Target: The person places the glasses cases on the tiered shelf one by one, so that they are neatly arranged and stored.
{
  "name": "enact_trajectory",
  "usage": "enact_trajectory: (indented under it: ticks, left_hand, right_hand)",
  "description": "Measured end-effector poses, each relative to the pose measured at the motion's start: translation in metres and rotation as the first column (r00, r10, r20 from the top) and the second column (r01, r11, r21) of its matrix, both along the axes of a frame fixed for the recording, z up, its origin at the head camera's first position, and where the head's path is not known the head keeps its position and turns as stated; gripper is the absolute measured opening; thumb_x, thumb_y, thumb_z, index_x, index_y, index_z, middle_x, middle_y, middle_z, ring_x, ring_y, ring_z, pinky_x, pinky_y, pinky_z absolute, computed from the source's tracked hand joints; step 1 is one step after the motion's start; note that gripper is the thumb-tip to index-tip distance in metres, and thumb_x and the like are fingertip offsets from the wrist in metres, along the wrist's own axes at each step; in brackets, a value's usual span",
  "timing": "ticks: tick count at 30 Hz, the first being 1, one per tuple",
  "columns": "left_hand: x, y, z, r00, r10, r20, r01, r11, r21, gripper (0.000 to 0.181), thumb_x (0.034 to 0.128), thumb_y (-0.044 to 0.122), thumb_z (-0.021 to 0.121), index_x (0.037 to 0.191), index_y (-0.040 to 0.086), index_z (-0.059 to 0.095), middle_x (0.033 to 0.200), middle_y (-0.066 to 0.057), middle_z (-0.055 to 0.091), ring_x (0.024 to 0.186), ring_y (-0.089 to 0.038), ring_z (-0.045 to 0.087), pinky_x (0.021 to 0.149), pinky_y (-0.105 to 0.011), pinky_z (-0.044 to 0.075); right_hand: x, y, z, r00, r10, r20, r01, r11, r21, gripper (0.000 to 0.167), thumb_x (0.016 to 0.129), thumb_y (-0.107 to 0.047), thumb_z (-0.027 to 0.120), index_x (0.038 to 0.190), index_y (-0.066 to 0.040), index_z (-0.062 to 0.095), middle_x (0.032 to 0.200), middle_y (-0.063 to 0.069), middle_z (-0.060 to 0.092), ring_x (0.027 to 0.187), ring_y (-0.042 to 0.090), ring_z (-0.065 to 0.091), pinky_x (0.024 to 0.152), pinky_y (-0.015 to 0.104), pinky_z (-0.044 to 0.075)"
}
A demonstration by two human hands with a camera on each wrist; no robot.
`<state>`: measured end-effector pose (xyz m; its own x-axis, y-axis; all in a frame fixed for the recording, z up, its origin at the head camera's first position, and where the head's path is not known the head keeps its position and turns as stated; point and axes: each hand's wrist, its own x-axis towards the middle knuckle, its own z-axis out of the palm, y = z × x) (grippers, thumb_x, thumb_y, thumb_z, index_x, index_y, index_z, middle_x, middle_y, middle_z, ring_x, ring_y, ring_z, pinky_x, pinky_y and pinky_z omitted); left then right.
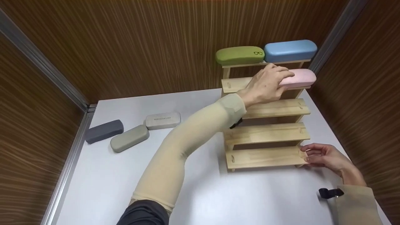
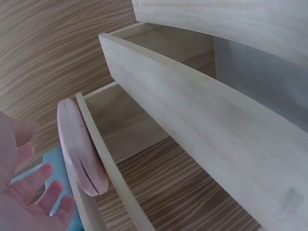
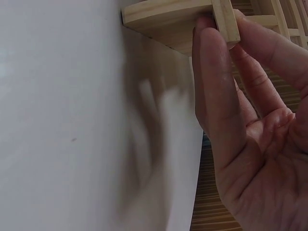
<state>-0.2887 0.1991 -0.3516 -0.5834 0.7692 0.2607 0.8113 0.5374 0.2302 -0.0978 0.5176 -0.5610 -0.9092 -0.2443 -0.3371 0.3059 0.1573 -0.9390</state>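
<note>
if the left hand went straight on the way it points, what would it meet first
Probably the pink case, on the second shelf from the top; the left hand points toward it in the head view, but the depth between them is unclear.

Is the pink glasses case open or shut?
Shut. In the left wrist view, the pink case shows just a thin dark seam along its side, with no lid standing up.

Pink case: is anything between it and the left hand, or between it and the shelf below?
Nothing visible is in the way: no object shows between the left hand and the pink case, and the case rests directly on the second shelf from the top.
</note>
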Motion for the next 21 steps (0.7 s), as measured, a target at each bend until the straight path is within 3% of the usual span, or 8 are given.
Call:
enact_trajectory:
  ticks: [11,14,21]
  left_hand:
    - [0.004,-0.044,-0.001,0.999,-0.023,0.044,0.021,0.998,0.061,0.049,0.1104,0.032,0.07,0.157,0.019,0.066,0.16,0.003,0.069,0.142,-0.018,0.061,0.123,-0.023,0.043]
    - [0.005,-0.057,-0.002,0.997,-0.042,0.061,0.038,0.996,0.079,0.049,0.1105,0.03,0.071,0.157,0.016,0.066,0.157,0.002,0.072,0.14,-0.019,0.062,0.121,-0.026,0.046]
    - [0.012,-0.084,-0.008,0.992,-0.081,0.1,0.072,0.993,0.092,0.051,0.1096,0.029,0.072,0.158,0.018,0.065,0.165,0.001,0.066,0.139,-0.022,0.063,0.114,-0.034,0.052]
  right_hand:
    - [-0.002,0.005,0.001,1.0,0.001,0.009,-0.001,1.0,-0.011,0.042,0.101,0.012,0.069,0.124,-0.021,0.083,0.106,-0.01,0.085,0.096,0.007,0.081,0.083,0.026,0.069]
    - [-0.001,0.005,0.0,1.0,-0.005,0.009,0.005,1.0,-0.018,0.043,0.101,0.013,0.068,0.123,-0.021,0.083,0.107,-0.01,0.085,0.096,0.007,0.081,0.083,0.026,0.069]
    - [0.0,0.008,0.001,1.0,-0.006,0.008,0.006,1.0,-0.015,0.043,0.101,0.012,0.069,0.124,-0.021,0.083,0.106,-0.009,0.085,0.096,0.007,0.081,0.083,0.026,0.069]
